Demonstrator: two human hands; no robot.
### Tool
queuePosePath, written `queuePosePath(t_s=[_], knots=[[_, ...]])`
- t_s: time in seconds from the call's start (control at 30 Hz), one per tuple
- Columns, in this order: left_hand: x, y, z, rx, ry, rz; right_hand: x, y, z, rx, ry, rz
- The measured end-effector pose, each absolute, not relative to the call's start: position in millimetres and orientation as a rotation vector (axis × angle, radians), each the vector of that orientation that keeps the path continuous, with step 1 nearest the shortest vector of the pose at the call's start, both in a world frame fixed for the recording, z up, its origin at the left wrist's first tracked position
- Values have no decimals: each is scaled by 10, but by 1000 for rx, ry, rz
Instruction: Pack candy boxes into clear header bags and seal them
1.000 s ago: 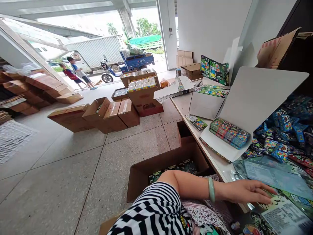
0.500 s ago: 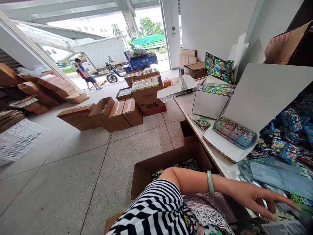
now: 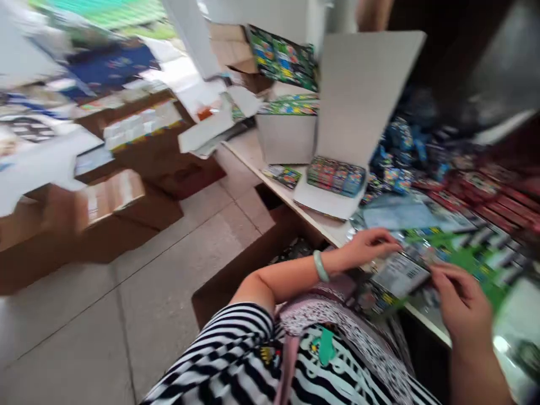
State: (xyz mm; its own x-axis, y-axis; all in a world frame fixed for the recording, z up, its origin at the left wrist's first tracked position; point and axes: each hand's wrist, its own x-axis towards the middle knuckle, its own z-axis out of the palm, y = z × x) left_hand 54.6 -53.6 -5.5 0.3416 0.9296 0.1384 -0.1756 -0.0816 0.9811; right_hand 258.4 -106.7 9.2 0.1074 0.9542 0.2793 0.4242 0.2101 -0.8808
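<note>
A flat dark printed packet point(image 3: 400, 274) with a white barcode label lies tilted between my hands, over the table's front edge and my lap. My left hand point(image 3: 368, 247), below a pale green bangle, has its fingers curled at the packet's upper left edge. At the right edge, my right hand point(image 3: 462, 295) pinches the packet between thumb and fingers. Clear plastic sleeves point(image 3: 400, 212) and green printed sheets point(image 3: 468, 256) lie just beyond both hands. The picture is blurred, so the print is unreadable.
An open white carton point(image 3: 327, 207) holds stacked colourful cards point(image 3: 335, 177), its lid upright. Blue packets point(image 3: 399, 152) and red packs point(image 3: 485, 191) are heaped behind. Below the table edge stands an open brown box point(image 3: 228, 281). More cartons point(image 3: 139, 202) stand on the floor at left.
My view has swung right. My left hand has drawn back from the table toward my body. My right hand has come into view, and both hands now hold the packet.
</note>
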Motion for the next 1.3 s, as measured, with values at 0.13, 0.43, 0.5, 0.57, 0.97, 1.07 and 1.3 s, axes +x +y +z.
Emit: queuePosePath(t_s=[0.13,0.43,0.5,0.57,0.97,1.07,1.3], knots=[[431,-523,97,1313,818,1041,2586,-989,64,-1369,-1257,900],[381,-573,276,1485,795,992,2590,-1038,314,-1277,-1541,856],[408,-560,340,1497,824,972,2567,-1020,353,-1262,-1535,905],[443,-533,400,1492,874,950,2531,-969,391,-1288,-1472,977],[276,-507,302,1648,656,901,2581,-1067,396,-1182,-1697,899],[255,-535,201,1632,658,941,2550,-1138,325,-1143,-1767,735],[288,-546,124,1700,642,985,2475,-1176,172,-1113,-1713,609]])
